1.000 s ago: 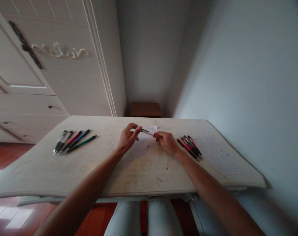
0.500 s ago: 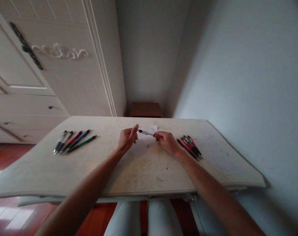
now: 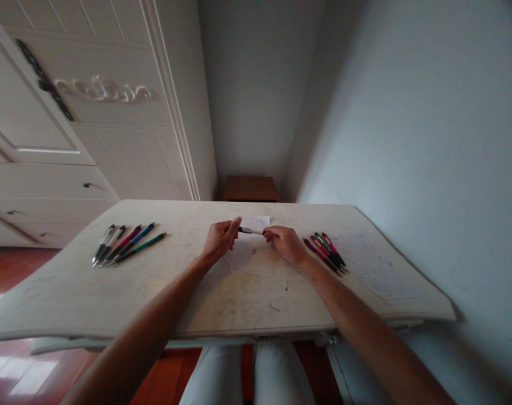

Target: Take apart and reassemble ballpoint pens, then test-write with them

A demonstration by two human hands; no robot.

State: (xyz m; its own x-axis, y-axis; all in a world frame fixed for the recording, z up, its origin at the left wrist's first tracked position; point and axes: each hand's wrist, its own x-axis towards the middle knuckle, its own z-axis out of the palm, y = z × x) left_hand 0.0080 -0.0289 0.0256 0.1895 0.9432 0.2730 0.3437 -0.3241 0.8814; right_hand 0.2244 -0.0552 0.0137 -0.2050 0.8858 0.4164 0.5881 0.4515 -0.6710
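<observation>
Between my two hands, a white and black pen (image 3: 252,231) is held level above the table, over a small sheet of paper (image 3: 258,221). My left hand (image 3: 221,237) is closed around the pen's black left end, its thumb pointing up along it. At the other end, my right hand (image 3: 283,241) pinches the pen, and its fingertips hide that tip. Several pens (image 3: 127,244) lie fanned out on the left of the table, with white, pink, blue and green barrels. Close to my right forearm rests another bunch of pens (image 3: 326,253) with pink, green and purple barrels.
The white table (image 3: 163,304) has stains and small marks. A written-on sheet (image 3: 372,267) lies at its right side, near the wall (image 3: 441,185). Behind the table are a brown wooden box-like piece (image 3: 251,187) and, to the left, a white cabinet (image 3: 142,152).
My left hand has shifted slightly right and now closes over the pen's black end, which showed free before. The pen has turned to lie more level. My right hand stays almost in place.
</observation>
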